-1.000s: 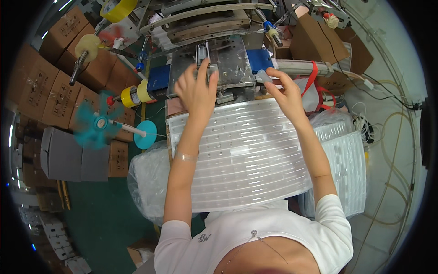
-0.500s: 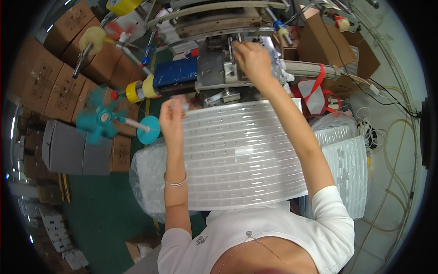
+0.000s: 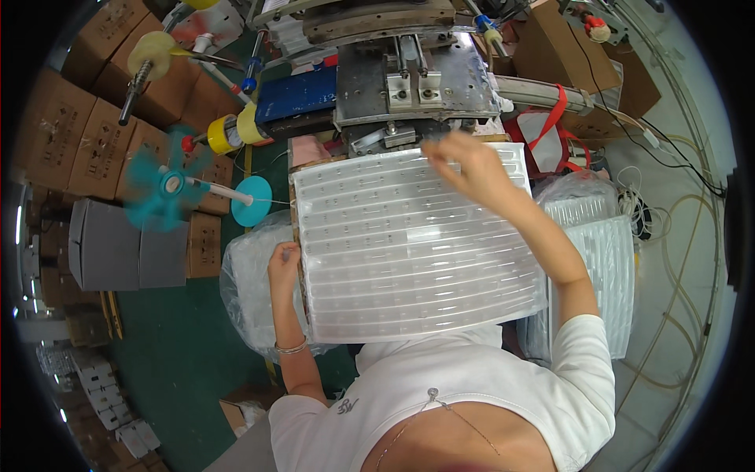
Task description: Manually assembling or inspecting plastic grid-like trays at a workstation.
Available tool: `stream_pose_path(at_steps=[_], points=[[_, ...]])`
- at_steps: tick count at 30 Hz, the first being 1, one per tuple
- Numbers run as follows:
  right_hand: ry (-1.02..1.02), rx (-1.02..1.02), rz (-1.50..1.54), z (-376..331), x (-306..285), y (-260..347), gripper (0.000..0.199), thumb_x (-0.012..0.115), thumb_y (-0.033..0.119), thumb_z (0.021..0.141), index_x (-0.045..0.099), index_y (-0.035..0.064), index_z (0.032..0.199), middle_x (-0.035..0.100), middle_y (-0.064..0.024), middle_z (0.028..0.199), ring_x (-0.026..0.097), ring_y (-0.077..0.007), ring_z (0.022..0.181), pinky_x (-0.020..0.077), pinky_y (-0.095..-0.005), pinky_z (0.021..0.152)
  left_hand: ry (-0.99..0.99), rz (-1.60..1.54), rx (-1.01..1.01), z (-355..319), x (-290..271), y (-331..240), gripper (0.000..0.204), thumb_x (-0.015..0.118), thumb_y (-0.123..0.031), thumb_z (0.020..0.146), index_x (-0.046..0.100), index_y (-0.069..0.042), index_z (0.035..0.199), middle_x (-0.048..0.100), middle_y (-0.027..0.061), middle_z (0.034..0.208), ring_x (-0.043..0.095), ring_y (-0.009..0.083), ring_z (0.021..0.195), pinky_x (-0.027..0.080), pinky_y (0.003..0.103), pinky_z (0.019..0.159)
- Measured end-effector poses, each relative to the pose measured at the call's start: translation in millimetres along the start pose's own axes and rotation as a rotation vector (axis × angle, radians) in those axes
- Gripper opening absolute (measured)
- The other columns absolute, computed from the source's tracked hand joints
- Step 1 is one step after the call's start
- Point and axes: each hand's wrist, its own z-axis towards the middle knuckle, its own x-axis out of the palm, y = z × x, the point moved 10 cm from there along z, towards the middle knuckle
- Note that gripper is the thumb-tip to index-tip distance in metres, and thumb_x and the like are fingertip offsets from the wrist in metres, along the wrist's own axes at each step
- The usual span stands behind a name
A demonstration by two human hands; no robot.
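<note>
A large translucent white ribbed tray (image 3: 370, 291) lies in front of me, with small clear pieces in rows along its far left part. My left hand (image 3: 283, 263) is at the tray's left edge, fingers curled closed; whatever they hold is too small to make out. Over the tray's far right part, my right hand (image 3: 478, 175) is bent into a pinch, slightly blurred, and I cannot tell what is in it. Just beyond the tray is a metal machine bed (image 3: 366, 82) with two small metal blocks (image 3: 414, 90) fixed on it.
A teal fan (image 3: 169, 185) spins at left, beside grey boxes (image 3: 106, 244) and stacked cartons (image 3: 59, 130). Yellow tape rolls (image 3: 224, 134) and a blue block (image 3: 297, 96) flank the machine. More wrapped trays (image 3: 594, 283) and a red-handled bag (image 3: 543, 145) stand at right.
My right hand has come back from the machine bed to above the tray. My left hand has moved down from the tray's far left corner to its left edge.
</note>
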Motion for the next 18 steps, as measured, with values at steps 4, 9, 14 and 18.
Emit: stream_pose_path(at_steps=[4,9,14,18], points=[[0.328,-0.078,-0.064,-69,55,4,0.021,0.060,0.009,0.079,0.064,0.0115,0.100,0.059,-0.0062,0.081,0.060,-0.0221,0.076,0.0509,-0.0335,0.061,0.028,0.147,-0.130,-1,12,0,0.019,0.061,-0.018,0.085,0.064,-0.001,0.093,0.061,0.0026,0.079,0.054,0.0114,0.072,0.043,0.024,0.066],[0.581,-0.133,-0.258,-114,95,-4,0.023,0.058,0.008,0.078,0.063,0.0142,0.099,0.058,-0.0051,0.091,0.061,-0.0204,0.079,0.0530,-0.0336,0.063,0.178,-0.002,-0.191,4,22,1,0.021,0.062,-0.018,0.084,0.063,0.001,0.094,0.063,0.0036,0.078,0.055,0.0109,0.068,0.044,0.024,0.064],[0.519,0.051,0.109,-89,73,-11,0.020,0.061,0.007,0.072,0.058,0.0094,0.092,0.055,-0.0082,0.088,0.059,-0.0236,0.085,0.0520,-0.0348,0.068,0.070,0.157,-0.135,14,-1,6,0.021,0.058,-0.017,0.087,0.063,0.001,0.096,0.064,0.0067,0.078,0.058,0.0125,0.070,0.045,0.024,0.065],[0.167,0.276,0.143,-51,28,-72,0.025,0.062,0.009,0.073,0.054,0.0047,0.096,0.056,-0.0067,0.091,0.059,-0.0197,0.083,0.0487,-0.0312,0.069,-0.156,0.287,0.227,11,-6,-91,0.020,0.052,-0.013,0.090,0.060,0.003,0.100,0.064,0.0088,0.081,0.060,0.0158,0.076,0.046,0.025,0.072]])
